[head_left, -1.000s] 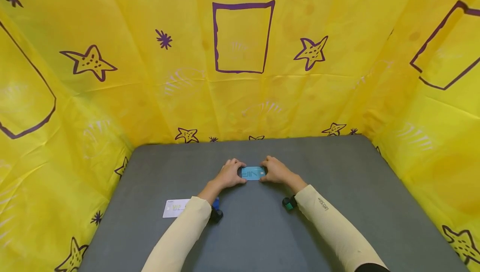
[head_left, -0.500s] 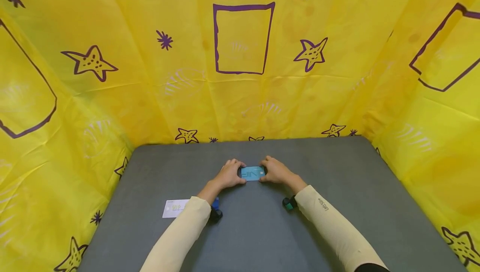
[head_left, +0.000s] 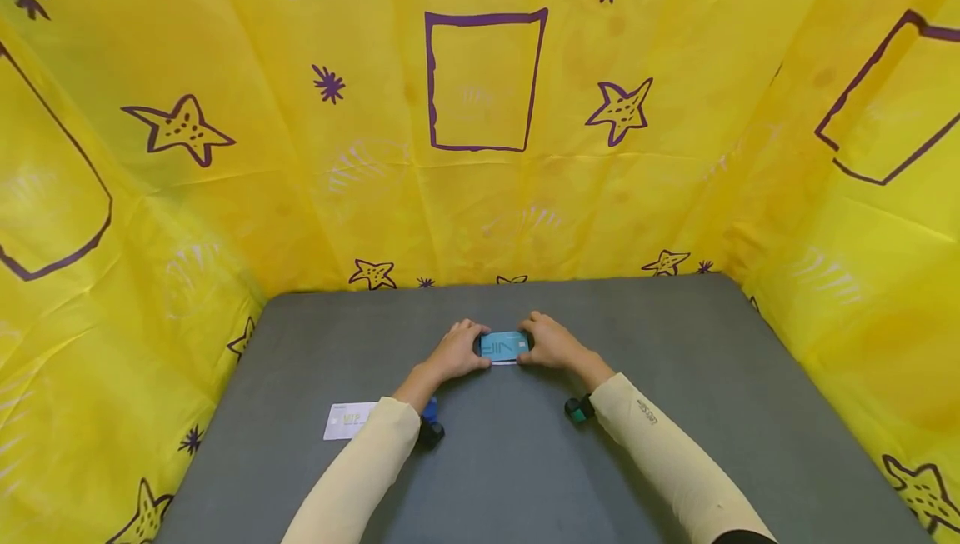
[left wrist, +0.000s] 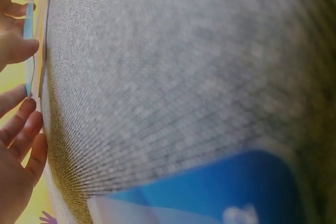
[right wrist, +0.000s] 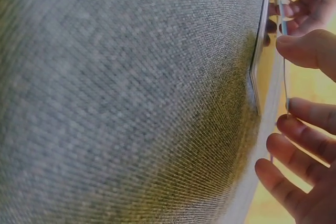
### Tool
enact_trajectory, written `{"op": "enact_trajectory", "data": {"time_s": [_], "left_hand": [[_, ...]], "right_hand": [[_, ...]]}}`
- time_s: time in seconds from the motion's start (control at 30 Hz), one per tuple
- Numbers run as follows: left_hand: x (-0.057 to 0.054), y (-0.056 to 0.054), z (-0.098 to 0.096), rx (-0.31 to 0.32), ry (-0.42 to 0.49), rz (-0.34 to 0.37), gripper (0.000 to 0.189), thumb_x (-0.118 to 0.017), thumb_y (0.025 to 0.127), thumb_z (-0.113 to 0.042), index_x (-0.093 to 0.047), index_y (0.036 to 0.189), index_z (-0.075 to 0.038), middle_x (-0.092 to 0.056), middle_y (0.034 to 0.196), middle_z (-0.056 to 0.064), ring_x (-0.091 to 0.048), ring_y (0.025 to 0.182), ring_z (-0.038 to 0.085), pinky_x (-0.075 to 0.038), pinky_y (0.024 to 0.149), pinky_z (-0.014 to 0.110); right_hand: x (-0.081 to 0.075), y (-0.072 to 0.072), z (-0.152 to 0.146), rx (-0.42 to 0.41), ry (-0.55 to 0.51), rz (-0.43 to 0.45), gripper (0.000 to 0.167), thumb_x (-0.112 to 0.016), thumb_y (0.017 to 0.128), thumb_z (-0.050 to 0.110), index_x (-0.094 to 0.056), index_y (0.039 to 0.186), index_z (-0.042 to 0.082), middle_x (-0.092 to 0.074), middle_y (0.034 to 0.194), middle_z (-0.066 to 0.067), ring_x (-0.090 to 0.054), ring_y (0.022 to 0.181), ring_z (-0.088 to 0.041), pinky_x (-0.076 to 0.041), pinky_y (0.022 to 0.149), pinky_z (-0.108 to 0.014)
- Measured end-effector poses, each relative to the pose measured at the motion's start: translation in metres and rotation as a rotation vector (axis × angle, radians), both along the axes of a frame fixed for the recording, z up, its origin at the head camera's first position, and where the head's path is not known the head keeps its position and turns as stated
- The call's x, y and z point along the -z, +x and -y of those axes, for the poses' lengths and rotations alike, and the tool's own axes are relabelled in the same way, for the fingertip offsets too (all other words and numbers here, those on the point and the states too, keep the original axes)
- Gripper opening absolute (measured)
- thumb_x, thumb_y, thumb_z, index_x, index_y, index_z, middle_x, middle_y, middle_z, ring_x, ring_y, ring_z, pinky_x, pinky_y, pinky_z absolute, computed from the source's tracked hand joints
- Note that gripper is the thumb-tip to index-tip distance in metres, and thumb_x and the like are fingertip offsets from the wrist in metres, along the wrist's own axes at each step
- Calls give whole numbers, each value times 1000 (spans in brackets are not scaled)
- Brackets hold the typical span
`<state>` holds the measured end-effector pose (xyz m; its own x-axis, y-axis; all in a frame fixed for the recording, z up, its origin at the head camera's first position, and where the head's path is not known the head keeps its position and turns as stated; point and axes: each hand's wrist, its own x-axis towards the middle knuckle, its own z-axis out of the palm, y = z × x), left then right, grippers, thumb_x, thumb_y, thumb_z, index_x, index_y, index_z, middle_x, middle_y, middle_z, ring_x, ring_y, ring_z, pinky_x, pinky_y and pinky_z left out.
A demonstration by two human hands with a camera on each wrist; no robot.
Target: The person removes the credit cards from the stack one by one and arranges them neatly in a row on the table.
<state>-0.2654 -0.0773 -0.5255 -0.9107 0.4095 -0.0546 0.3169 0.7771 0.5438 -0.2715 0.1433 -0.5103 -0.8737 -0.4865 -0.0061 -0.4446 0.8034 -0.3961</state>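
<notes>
Both hands hold a light blue card (head_left: 504, 346) with VIP lettering and a small pale chip mark near its right end. The left hand (head_left: 459, 350) pinches its left edge between thumb and fingers. At the opposite edge, the right hand (head_left: 552, 342) pinches in the same way. Seen edge-on in the left wrist view, the blue card (left wrist: 29, 72) stands a little above the table surface. Below its near edge in the head view shows a thin white strip (head_left: 504, 362). In the right wrist view a flat, dark-edged thing (right wrist: 256, 77) lies on the table under the hands.
A white card (head_left: 347, 421) with VIP lettering lies on the grey table (head_left: 510, 461), its right part hidden by the left forearm; its blue part (left wrist: 241, 177) shows in the left wrist view. Yellow patterned cloth (head_left: 487, 211) closes in the back and both sides.
The blue card has shifted slightly leftward and up between the hands, and the white strip now shows beneath its near edge. Both hands keep their pinch, nearly still.
</notes>
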Motion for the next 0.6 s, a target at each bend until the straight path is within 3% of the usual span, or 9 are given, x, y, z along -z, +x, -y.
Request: {"op": "enact_trajectory", "data": {"time_s": [0.27, 0.6], "left_hand": [[-2, 5, 4, -12, 47, 4, 55, -76, 81, -25, -59, 130, -8, -53, 127, 13, -48, 117, 29, -42, 101, 47], [-8, 7, 7, -15, 65, -51, 56, -76, 80, -27, -58, 131, -10, -55, 127, 12, -49, 114, 28, -43, 97, 46]], "right_hand": [[0, 5, 0, 0, -24, -21, 51, -79, 77, 29, -65, 119, 3, -57, 107, -9, -52, 91, -20, -47, 83, -37], [-6, 6, 1, 1, -44, -46, 52, -80, 78, 30, -65, 119, 4, -57, 107, -7, -54, 95, -20, -47, 85, -38]]}}
